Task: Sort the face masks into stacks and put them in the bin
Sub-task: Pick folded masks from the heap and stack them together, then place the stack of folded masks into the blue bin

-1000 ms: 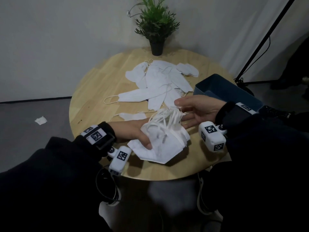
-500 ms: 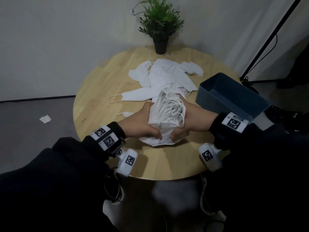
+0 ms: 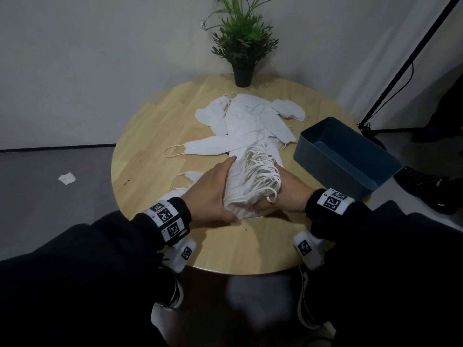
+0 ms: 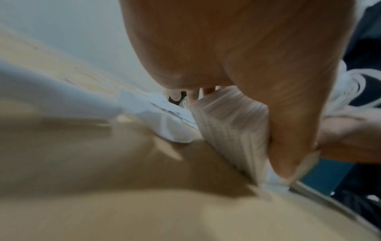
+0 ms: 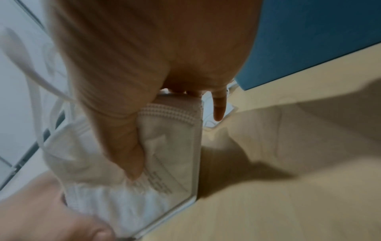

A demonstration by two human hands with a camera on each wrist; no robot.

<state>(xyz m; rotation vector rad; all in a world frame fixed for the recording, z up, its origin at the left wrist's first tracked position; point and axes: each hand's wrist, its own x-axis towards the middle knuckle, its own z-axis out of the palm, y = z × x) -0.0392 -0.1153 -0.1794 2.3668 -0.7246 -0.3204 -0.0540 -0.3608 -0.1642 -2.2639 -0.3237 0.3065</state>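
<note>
A thick stack of white face masks (image 3: 246, 186) stands on edge on the round wooden table (image 3: 150, 136), ear loops bunched on top. My left hand (image 3: 213, 194) presses its left side and my right hand (image 3: 283, 191) its right side, thumbs at the near end, squeezing it between them. The left wrist view shows the stack's layered edge (image 4: 230, 127) under my left thumb (image 4: 288, 130). In the right wrist view my right thumb (image 5: 123, 138) lies on the outer mask (image 5: 169, 154). Loose white masks (image 3: 250, 121) lie in a heap behind. The blue bin (image 3: 348, 156) sits at the right.
A potted plant (image 3: 241, 46) stands at the table's far edge by the wall. One lone mask (image 3: 185, 179) lies left of my left hand. A black stand pole (image 3: 411, 61) leans at the right. A scrap of white paper (image 3: 66, 177) lies on the floor.
The stack, first lying loose under my left hand, has been gathered upright and squeezed between both hands. My right hand came in from the right to grip it.
</note>
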